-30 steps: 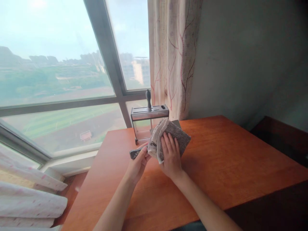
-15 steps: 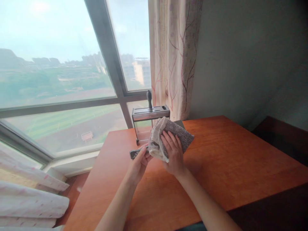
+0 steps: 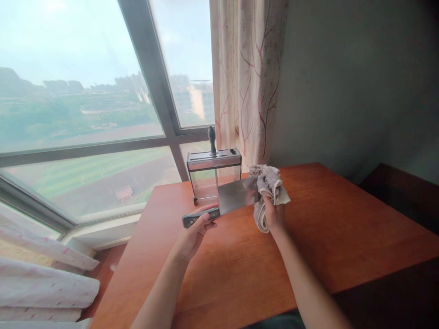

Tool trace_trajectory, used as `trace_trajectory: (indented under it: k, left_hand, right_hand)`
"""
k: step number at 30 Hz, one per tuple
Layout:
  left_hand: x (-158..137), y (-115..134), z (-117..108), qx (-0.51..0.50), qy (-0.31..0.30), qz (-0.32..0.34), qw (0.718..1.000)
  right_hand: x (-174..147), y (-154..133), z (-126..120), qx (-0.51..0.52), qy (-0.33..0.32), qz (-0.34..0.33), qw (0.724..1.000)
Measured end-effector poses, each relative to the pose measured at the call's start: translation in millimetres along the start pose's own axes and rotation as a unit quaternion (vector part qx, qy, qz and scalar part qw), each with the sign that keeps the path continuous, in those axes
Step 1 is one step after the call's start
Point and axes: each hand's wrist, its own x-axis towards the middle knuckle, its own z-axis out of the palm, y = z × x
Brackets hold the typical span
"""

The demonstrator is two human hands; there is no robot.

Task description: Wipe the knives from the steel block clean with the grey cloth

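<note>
Most of the cleaver (image 3: 230,201) is now visible in the centre of the frame, because the cloth (image 3: 269,180), which half a second ago lay over its blade, has moved rightward and gathered at the blade's right end. So the broad face is exposed. The left hand (image 3: 196,230) grasps the black handle; the right hand (image 3: 274,215) is closed around the bunched cloth. Both things are held above the tabletop (image 3: 219,283), and behind them stands a clear-sided knife stand (image 3: 214,161).
</note>
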Motion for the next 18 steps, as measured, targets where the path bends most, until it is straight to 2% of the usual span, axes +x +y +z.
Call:
trace_trajectory:
  k: [3, 8, 14, 18]
  left_hand:
    - [0.8, 0.8, -2.2, 0.003, 0.001, -0.003, 1.000]
    - [4.5, -0.4, -4.9, -0.017, 0.017, -0.011, 1.000]
    - [5.8, -0.3, -4.4, -0.025, 0.024, -0.020, 0.999]
    - [5.4, -0.7, -3.5, -0.020, 0.016, -0.023, 0.999]
  right_hand:
    - [3.7, 0.1, -0.9, 0.096, 0.031, 0.095, 0.990]
    - [6.9, 2.3, -5.9, 0.250, 0.032, 0.209, 0.945]
    - [6.7, 4.6, -9.5, 0.310, 0.056, 0.304, 0.899]
    - [6.1, 0.5, -9.0, 0.359, 0.047, 0.345, 0.866]
